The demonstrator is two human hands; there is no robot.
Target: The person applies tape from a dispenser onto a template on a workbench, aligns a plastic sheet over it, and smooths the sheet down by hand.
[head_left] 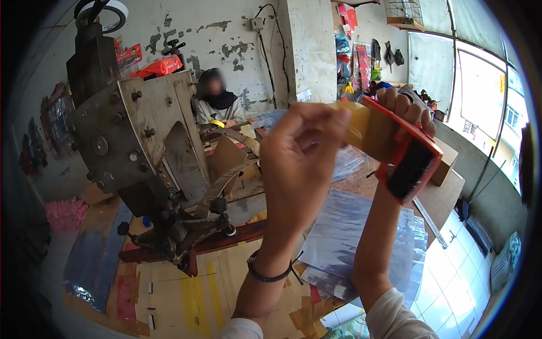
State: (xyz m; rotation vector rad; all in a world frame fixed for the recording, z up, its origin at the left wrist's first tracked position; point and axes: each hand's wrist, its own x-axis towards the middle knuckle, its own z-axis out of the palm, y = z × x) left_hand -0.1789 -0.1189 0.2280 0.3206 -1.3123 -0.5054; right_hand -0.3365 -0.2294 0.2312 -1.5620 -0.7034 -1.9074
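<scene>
Raised in front of the camera, my left hand [302, 152] pinches the loose end of a strip of yellowish-brown tape [370, 133]. The strip runs across to a red and black tape dispenser [411, 161], which my right hand [403, 107] grips from behind and above with its fingers curled over the edge. Below the hands, clear plastic sheets [350, 237] lie stacked on the work table. A dark cord bracelet circles my left wrist.
A large metal press machine [135, 135] stands at the left. Behind it, a person [217, 99] sits at the table. A cardboard box [446, 160] and a metal ruler [430, 223] are at the right. Wooden boards [231, 294] with tape strips lie in front.
</scene>
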